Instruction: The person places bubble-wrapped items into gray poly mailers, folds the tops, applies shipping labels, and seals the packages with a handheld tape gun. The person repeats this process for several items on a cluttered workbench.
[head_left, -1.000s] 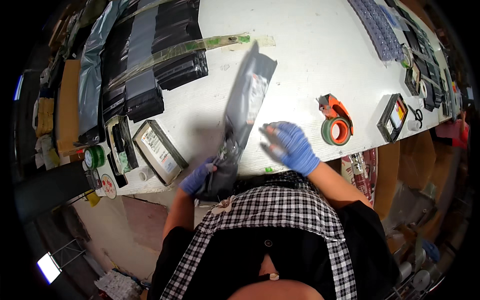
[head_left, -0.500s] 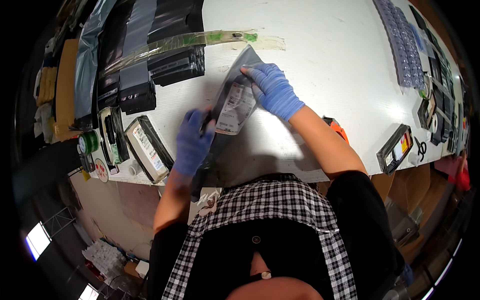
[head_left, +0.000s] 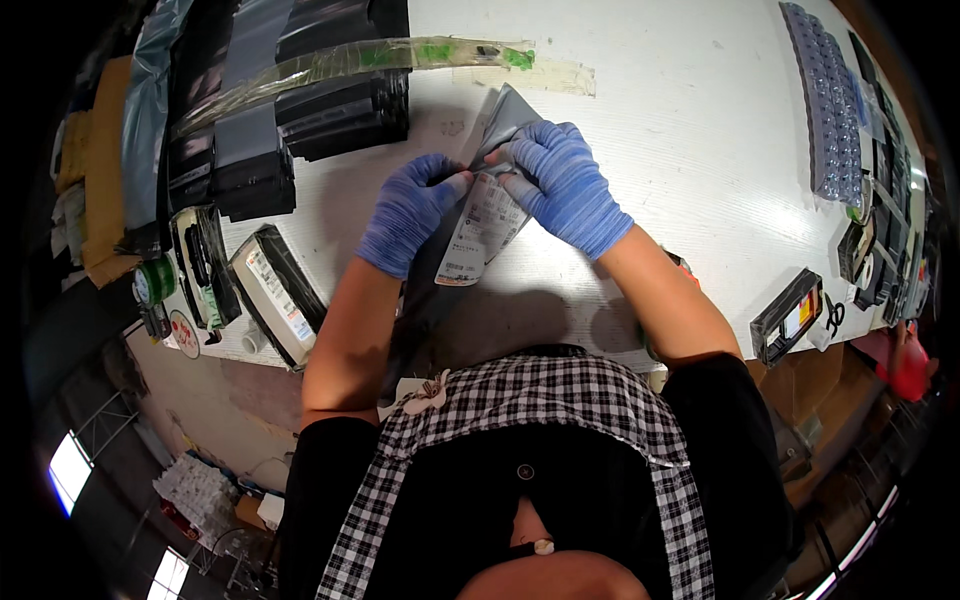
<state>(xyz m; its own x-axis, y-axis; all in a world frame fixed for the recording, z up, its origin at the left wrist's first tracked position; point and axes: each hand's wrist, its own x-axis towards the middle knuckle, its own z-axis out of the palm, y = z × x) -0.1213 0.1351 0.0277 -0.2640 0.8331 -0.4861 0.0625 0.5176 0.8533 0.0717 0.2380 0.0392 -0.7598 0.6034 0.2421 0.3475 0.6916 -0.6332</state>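
Observation:
A grey plastic mailing bag [head_left: 505, 112] is held at a slant over the white table, its pointed end toward the far side. A white printed label [head_left: 476, 238] is stuck on its front. My left hand [head_left: 412, 212], in a blue knitted glove with bare fingertips, pinches the bag's left edge above the label. Opposite it, my gloved right hand [head_left: 568, 185] grips the upper right part, where the plastic is bunched between the fingers. The bag's darker lower end hangs toward the table's near edge, partly behind my left forearm.
Stacks of black and grey mailing bags [head_left: 335, 118] lie far left under a clear tape strip [head_left: 400, 55]. Nearer stand a labelled box [head_left: 278, 295] and a green tape roll [head_left: 155, 282]. On the right are bubble wrap [head_left: 825, 105], a black box [head_left: 787, 316] and scissors [head_left: 834, 318].
My left hand has moved up and right from the bag's lower side to its upper left edge. My right hand keeps hold, slightly lower and further right, and the plastic is now bunched.

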